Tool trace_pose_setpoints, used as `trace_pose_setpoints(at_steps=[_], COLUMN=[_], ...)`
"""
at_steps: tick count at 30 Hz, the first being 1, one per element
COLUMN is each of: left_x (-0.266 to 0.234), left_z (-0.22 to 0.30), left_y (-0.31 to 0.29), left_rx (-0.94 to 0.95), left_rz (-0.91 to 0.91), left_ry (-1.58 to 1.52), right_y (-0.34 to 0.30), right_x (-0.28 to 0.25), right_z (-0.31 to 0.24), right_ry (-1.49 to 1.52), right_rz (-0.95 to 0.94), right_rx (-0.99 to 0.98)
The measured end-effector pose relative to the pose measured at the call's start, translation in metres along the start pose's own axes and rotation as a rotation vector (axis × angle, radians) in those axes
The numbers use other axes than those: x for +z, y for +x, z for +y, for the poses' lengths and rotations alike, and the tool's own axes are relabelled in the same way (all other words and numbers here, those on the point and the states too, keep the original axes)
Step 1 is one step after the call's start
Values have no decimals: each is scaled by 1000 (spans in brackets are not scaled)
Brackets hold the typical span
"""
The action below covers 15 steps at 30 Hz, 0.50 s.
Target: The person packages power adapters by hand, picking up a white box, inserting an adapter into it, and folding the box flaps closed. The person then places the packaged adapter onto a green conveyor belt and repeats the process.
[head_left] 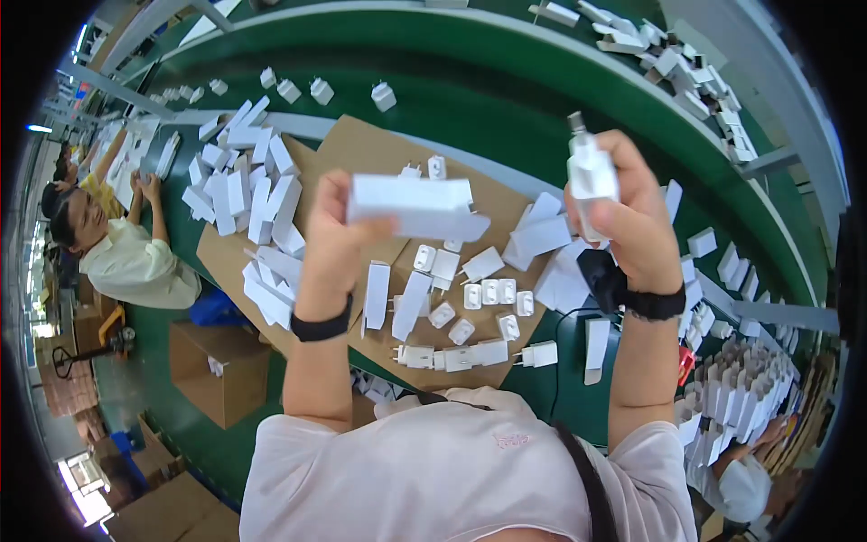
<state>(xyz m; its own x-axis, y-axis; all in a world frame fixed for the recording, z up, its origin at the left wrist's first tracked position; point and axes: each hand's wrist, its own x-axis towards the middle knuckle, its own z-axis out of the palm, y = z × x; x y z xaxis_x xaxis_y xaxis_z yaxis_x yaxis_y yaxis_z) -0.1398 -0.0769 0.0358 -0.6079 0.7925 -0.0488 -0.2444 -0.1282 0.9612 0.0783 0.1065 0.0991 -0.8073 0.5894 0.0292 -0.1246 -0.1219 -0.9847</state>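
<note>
My left hand (330,237) is closed around a narrow white carton (411,197), held level above the work surface, with a flap at its right end. My right hand (638,217) grips a white plug charger (592,176) upright, its prong end pointing up. Below and between my hands, several white chargers (489,291) lie on a cardboard sheet (352,144). Two slim white cartons (412,305) rest beside them, near my left wrist. A row of chargers (452,356) lies closest to my body.
White cartons (262,197) are heaped at the left, more (544,237) near my right hand. Chargers (321,90) stand spaced along the green belt (433,68) beyond. A co-worker (126,244) sits at the left; another person (745,483) is at the lower right by stacked cartons (741,388).
</note>
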Motion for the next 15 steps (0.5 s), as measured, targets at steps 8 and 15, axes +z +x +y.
trace_pose_setpoints(at_steps=[8,15], left_x=[26,19], left_z=[-20,-29], left_y=[-84,-109], left_rx=[-291,-217], left_rz=[24,2], left_ry=[70,-363], right_y=[93,53], right_x=[-77,-31], right_z=[104,66], right_ry=[-731,-660], right_rz=[-13,-52], right_rx=[375,267])
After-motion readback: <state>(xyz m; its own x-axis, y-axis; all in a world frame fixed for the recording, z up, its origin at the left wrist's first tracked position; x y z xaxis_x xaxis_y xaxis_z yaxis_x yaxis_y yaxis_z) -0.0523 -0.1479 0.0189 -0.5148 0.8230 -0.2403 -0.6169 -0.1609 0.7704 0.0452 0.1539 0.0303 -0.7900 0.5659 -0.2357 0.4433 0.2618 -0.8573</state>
